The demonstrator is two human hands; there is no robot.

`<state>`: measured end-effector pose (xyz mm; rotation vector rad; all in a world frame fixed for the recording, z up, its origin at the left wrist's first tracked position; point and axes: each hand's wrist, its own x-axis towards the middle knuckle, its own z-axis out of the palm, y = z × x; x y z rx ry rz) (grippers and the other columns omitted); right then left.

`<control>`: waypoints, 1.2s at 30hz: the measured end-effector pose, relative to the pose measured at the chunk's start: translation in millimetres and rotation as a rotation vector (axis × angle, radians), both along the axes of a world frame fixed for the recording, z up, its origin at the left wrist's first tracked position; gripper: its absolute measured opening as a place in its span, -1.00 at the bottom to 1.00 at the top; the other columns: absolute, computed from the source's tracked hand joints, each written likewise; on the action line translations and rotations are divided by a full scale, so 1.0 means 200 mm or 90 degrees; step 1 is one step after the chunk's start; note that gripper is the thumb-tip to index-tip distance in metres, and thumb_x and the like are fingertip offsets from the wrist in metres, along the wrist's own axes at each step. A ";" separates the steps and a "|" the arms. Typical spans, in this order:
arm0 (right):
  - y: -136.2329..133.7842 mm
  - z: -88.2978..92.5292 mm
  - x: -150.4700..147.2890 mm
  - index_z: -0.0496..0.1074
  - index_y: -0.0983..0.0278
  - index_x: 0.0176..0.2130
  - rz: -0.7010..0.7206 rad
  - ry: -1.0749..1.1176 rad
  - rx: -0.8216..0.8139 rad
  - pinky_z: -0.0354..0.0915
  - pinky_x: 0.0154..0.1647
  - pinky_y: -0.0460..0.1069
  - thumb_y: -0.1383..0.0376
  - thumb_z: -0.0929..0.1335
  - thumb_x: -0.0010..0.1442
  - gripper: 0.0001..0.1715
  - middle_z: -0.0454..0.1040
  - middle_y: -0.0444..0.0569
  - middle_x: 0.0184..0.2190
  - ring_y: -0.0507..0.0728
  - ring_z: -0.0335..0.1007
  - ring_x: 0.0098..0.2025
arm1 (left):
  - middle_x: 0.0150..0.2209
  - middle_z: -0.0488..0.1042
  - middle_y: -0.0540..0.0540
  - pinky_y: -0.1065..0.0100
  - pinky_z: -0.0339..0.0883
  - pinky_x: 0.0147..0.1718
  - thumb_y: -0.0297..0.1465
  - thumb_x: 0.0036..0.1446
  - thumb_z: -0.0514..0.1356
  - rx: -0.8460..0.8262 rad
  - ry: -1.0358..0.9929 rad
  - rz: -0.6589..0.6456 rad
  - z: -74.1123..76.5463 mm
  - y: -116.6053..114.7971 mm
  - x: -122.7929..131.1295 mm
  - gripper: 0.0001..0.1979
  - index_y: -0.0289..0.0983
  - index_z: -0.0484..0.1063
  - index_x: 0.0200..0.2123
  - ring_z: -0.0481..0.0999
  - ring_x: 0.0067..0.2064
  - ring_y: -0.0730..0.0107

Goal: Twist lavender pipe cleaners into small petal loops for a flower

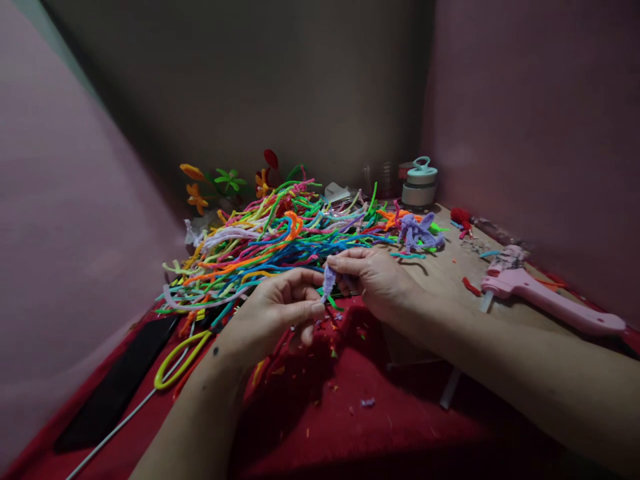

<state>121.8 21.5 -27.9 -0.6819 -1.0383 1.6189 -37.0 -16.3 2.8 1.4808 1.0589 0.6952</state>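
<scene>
Both hands meet over the red cloth (350,413): the left hand (280,307) and the right hand (375,277) each pinch, with thumb and fingers closed, one short lilac pipe-cleaner piece (329,282) held upright between them. Just behind lies one big heap of many-coloured pipe cleaners (280,237), too many to count. At its right end sits one lilac twisted figure (419,231), and farther right lies one pink glue gun (545,301).
</scene>
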 end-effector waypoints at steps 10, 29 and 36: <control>-0.02 0.02 -0.01 0.35 0.33 -0.59 -0.031 -0.031 -0.008 0.01 -0.60 -0.10 0.23 0.45 -0.16 -0.75 0.29 -0.19 -0.69 -0.09 0.08 -0.65 | -0.60 0.33 0.04 0.56 0.10 -0.65 -0.28 0.03 0.17 0.009 0.005 0.068 -0.04 0.00 0.03 -0.81 -0.32 0.37 -0.45 0.24 -0.62 0.64; -0.03 0.07 0.03 0.37 0.34 -0.64 0.006 -0.209 0.100 0.02 -0.59 -0.09 0.36 0.36 -0.11 -0.86 0.24 -0.21 -0.71 -0.08 0.07 -0.64 | -0.61 0.38 0.05 0.57 0.12 -0.73 -0.37 -0.07 0.25 -0.006 -0.112 0.162 -0.04 0.03 0.01 -0.86 -0.31 0.38 -0.42 0.28 -0.67 0.61; -0.02 0.04 0.01 0.37 0.32 -0.50 0.085 -0.091 0.094 0.16 -0.58 -0.08 0.28 0.37 -0.07 -0.87 0.38 -0.15 -0.60 -0.05 0.20 -0.63 | -0.58 0.42 0.01 0.53 0.12 -0.69 -0.33 -0.10 0.25 0.053 -0.028 0.187 -0.05 0.03 0.02 -0.81 -0.33 0.40 -0.41 0.30 -0.65 0.57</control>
